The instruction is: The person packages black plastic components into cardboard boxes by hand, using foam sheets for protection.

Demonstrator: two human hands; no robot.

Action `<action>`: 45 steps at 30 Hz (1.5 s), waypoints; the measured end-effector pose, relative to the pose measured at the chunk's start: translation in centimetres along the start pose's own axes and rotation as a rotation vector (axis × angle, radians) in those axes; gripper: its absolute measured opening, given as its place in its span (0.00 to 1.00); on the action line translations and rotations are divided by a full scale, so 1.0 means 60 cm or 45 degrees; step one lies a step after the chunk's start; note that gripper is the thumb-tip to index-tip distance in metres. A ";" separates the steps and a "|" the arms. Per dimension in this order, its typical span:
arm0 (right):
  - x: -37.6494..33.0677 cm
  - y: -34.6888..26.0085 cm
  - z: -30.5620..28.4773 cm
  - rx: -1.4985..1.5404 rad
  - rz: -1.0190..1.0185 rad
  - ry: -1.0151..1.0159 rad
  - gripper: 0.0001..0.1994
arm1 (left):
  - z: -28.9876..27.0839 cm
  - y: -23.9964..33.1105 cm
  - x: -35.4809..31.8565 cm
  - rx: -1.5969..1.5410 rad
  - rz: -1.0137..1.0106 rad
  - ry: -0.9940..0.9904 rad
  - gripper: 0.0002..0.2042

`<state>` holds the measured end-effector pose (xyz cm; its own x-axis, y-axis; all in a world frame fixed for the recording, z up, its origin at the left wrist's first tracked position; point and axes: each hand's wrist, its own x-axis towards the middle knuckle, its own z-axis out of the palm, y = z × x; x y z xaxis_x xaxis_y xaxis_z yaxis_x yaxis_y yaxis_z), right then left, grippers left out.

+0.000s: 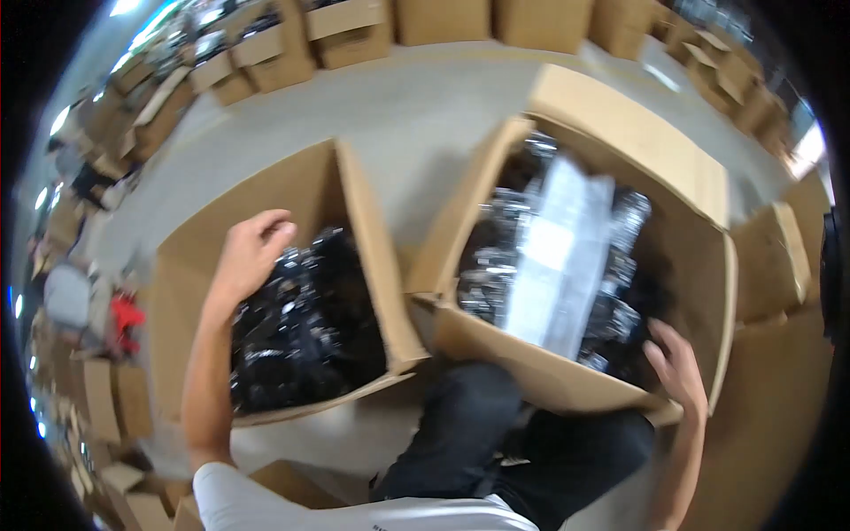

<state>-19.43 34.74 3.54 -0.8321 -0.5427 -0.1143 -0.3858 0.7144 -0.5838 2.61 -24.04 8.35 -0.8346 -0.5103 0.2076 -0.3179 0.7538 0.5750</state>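
Over the left cardboard box (363, 257) I hold my left hand (255, 252), its fingers loosely bent and apart with nothing visible in them. Below it, that box contains shiny black plastic-wrapped packages (297, 327). My right hand (677, 358) reaches over the near right corner of the right cardboard box (531, 350). Its thumb and fingers are apart, beside black wrapped packages (615, 319), and no held thing shows. A long translucent plastic-wrapped package (558, 257) with a bright white patch lies lengthwise on top of the black ones.
The right box's far flap (633, 137) is folded outward. More cardboard boxes (443, 19) line the back, and others (770, 265) stand close on the right. Grey floor (398, 115) lies beyond the two boxes. A person in red and white (124, 314) is at the far left.
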 end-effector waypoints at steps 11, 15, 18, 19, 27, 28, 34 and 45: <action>-0.027 0.004 0.063 -0.015 0.230 0.147 0.22 | 0.075 -0.303 -0.113 0.263 -0.194 -0.668 0.19; -0.038 0.004 0.066 -0.017 0.293 0.232 0.22 | 0.160 -0.369 -0.136 0.672 -0.396 -0.927 0.25; -0.047 0.024 0.069 -0.071 0.255 0.317 0.22 | 0.205 -0.410 -0.107 0.720 -0.403 -1.029 0.29; -0.046 0.027 0.069 -0.110 0.216 0.351 0.22 | 0.221 -0.424 -0.091 0.630 -0.472 -0.807 0.30; -0.039 0.014 0.078 -0.044 0.289 0.419 0.18 | 0.329 -0.522 -0.055 0.117 -1.044 -0.209 0.34; -0.039 0.008 0.072 -0.046 0.299 0.421 0.18 | 0.348 -0.507 -0.042 0.376 -1.011 -0.329 0.33; -0.003 0.004 0.081 0.058 0.308 0.373 0.17 | 0.183 -0.610 -0.110 0.251 -0.694 -0.212 0.22; 0.099 -0.132 0.083 -0.122 -0.437 0.168 0.13 | -0.017 -0.287 -0.117 -0.357 -0.723 0.248 0.14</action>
<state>-19.35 23.66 3.46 -0.6898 -0.7005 0.1829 -0.6812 0.5423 -0.4918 14.40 -33.89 -2.21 -0.4666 -0.8821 -0.0644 -0.5332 0.2225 0.8162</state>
